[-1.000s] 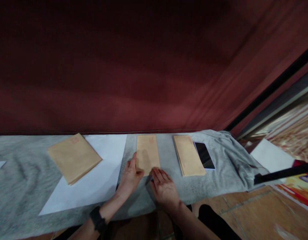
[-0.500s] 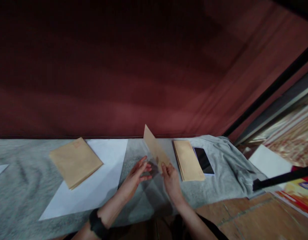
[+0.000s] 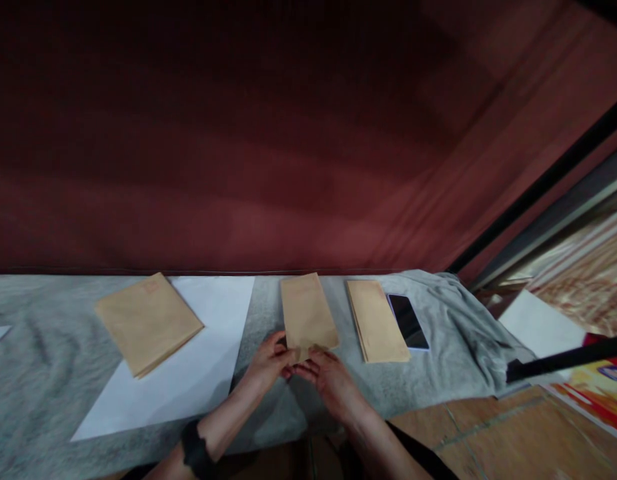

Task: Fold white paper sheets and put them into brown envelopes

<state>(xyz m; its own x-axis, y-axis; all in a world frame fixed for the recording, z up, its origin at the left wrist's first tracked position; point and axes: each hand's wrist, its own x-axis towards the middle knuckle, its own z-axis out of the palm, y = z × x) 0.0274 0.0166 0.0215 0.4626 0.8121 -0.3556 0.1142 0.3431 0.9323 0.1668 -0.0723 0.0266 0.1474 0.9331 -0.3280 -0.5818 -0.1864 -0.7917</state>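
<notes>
A brown paper envelope point(image 3: 308, 310) is held in front of me over the grey cloth, its broad face turned up. My left hand point(image 3: 271, 360) grips its lower left corner, fingers partly beneath it. Along the near edge my right hand point(image 3: 331, 380) is closed on the same envelope, thumb on top and fingers under it. To the right lies a small stack of brown envelopes point(image 3: 378, 320). On the left a second stack of brown envelopes point(image 3: 151, 323) rests askew on a large white sheet of paper point(image 3: 188, 390).
A dark-screened phone point(image 3: 408, 321) lies right of the right-hand stack. Grey cloth point(image 3: 453, 347) covers the surface, backed by a dark red fabric wall point(image 3: 268, 220). Black bars point(image 3: 568, 353) and a colourful printed package point(image 3: 601, 387) are at the right, above a tiled floor point(image 3: 518, 433).
The envelope has turned from edge-on to face-up and come lower. My left hand, open and apart from it before, now grips its corner; my right hand has shifted to its near edge.
</notes>
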